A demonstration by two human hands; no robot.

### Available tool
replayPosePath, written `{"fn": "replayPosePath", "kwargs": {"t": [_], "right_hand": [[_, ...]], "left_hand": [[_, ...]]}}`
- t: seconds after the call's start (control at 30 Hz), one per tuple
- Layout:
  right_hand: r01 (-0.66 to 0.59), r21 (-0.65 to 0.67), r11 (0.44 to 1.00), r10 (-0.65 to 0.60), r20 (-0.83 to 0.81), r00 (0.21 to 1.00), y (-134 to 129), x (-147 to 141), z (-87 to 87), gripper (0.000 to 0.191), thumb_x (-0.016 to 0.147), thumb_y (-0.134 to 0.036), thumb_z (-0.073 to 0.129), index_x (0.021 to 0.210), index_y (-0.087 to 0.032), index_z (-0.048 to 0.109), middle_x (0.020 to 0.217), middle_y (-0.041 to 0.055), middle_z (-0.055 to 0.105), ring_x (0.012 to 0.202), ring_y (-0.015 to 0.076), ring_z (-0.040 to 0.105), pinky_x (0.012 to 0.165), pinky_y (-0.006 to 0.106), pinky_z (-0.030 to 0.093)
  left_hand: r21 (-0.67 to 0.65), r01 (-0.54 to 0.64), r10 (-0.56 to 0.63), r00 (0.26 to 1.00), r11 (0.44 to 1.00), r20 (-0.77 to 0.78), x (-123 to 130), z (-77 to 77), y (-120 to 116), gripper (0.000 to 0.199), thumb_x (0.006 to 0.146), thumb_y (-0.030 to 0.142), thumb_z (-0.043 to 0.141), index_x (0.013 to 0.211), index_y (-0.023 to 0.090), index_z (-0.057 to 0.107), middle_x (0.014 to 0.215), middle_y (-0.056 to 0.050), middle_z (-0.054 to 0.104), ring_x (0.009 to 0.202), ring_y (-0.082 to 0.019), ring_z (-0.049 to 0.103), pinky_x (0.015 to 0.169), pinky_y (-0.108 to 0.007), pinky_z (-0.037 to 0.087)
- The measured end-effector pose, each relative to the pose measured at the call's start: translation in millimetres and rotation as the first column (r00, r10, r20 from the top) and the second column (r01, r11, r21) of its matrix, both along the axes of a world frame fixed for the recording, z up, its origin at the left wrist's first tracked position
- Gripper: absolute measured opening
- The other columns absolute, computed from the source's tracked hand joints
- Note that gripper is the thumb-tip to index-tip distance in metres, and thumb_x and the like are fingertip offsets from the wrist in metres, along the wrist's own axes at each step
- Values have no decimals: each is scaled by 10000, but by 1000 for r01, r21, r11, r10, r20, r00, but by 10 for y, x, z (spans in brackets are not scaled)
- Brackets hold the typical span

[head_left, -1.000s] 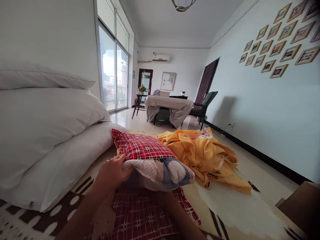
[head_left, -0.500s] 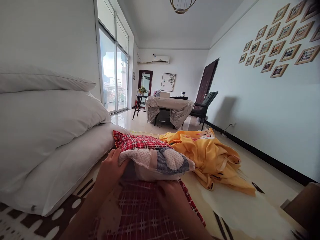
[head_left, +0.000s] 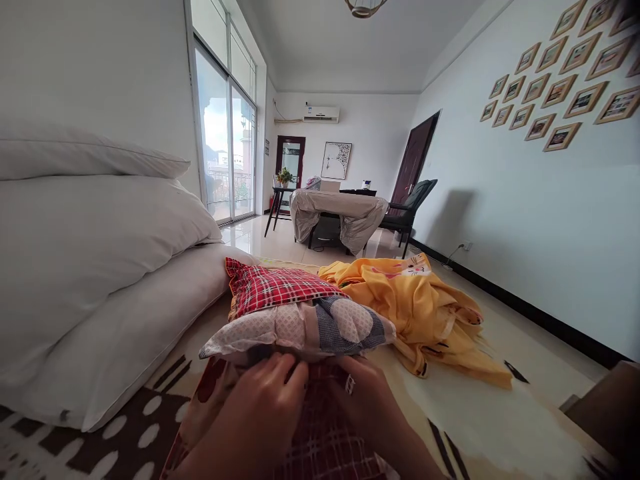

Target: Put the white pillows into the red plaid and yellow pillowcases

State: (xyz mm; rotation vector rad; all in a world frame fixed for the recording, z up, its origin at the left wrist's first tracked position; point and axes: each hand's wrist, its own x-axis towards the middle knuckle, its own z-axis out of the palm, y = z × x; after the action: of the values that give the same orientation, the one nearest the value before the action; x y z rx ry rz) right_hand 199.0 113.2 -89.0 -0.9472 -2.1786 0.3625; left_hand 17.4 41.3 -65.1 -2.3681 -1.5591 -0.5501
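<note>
A pillow with pale-pink and grey-blue patchwork lies in front of me, its far part covered by a red plaid pillowcase. The near part of the plaid cloth spreads toward me beneath my arms. My left hand is closed, its fingers curled on the plaid cloth just below the pillow's near edge. To its right, my right hand, wearing a ring, is closed on the same cloth under the pillow; its fingertips are hidden. A crumpled yellow cloth with an animal face lies beyond, at the right.
Several white pillows are stacked at the left. Under everything is a cream and brown patterned blanket. Farther off stand a covered table and a black chair. A brown box-like object is at the lower right.
My left hand has let go of the pillow's left corner and moved right and down to its near edge. That corner now sticks out freely. My right hand has shifted slightly right.
</note>
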Motion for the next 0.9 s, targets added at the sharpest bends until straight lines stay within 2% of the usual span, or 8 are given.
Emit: {"fn": "replayPosePath", "kwargs": {"t": [0.13,0.33,0.43,0.53,0.63,0.77,0.83,0.9], "right_hand": [[26,78,997,-20,-79,997,2,61,71,166,747,-141,488,756,-193,645,683,12,666,632,160,585,578,239,400],[-16,35,999,18,-55,998,58,172,169,127,761,-155,505,748,-199,623,683,-11,648,631,141,563,603,232,393],[-7,26,1000,6,43,999,93,206,192,88,768,-179,528,702,-192,584,663,-7,628,615,142,544,588,240,365],[12,23,1000,-14,120,993,156,252,197,93,782,-208,526,703,-192,573,692,8,642,635,154,555,595,251,362],[60,17,998,-61,94,994,253,308,166,93,774,-244,523,822,-201,590,744,13,669,680,176,598,627,263,398],[241,30,970,-237,-91,967,378,340,86,516,750,-301,545,1250,-189,479,762,0,697,698,212,648,633,285,445],[286,58,956,-280,-93,955,415,338,51,572,769,-323,532,1323,-198,461,818,21,719,753,237,668,656,306,461],[286,90,954,-285,-30,958,433,330,31,498,784,-318,509,1268,-209,553,884,54,731,814,260,676,684,321,467]], "left_hand": [[-240,-77,89,995,968,39,8,9,118,301,838,77,425,1027,207,619,1059,-71,660,969,-255,624,787,-372,507],[-381,-80,154,973,921,169,-357,81,19,131,893,250,482,941,241,603,925,-20,691,858,-224,654,726,-320,463],[-306,-94,169,959,947,227,-613,124,-26,238,939,325,408,778,229,554,804,-2,669,719,-184,621,649,-294,419],[-128,-112,142,956,986,256,-756,151,8,285,943,375,393,746,232,541,749,13,664,677,-177,597,673,-301,410],[66,-158,129,938,985,322,-730,147,76,224,932,416,419,922,241,560,730,24,678,758,-206,612,750,-319,422],[213,-188,97,921,959,376,-612,103,133,314,955,435,410,1175,228,496,623,53,645,747,-203,617,766,-313,414],[251,-143,51,938,957,342,-585,89,140,303,969,422,405,1165,224,524,634,60,650,655,-173,606,810,-328,383],[249,-87,8,953,965,304,-575,92,137,304,981,426,387,1097,215,573,749,31,694,665,-160,616,847,-348,344]]}}
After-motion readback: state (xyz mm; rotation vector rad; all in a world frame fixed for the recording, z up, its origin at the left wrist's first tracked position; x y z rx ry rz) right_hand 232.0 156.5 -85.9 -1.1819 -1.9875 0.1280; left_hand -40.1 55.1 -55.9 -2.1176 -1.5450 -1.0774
